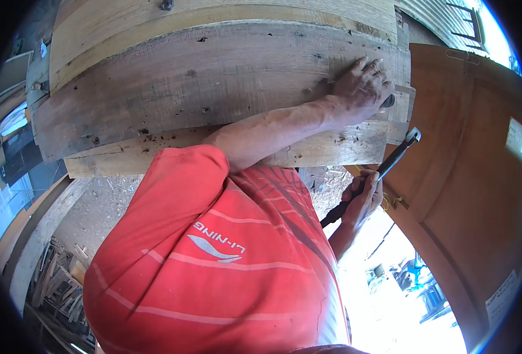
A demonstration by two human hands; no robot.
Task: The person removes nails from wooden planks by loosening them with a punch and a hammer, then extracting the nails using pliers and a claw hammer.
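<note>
My left arm reaches across my body, and my left hand (364, 89) rests near the right end of a weathered grey plank (202, 76). Its fingers are curled, and a dark rounded end shows under the hand; the rest of that thing is hidden. Lower down, just off the right end of the boards, my right hand (364, 197) is wrapped round the dark shaft of a hammer (395, 158). The hammer slants up to the right, its pale metal head apart from the wood.
Paler boards (331, 144) lie under and behind the grey plank. A large brown panel (461, 135) stands at the right. Scrap wood (66, 289) is piled on the ground at lower left. Yellow cord (393, 202) hangs near my right hand.
</note>
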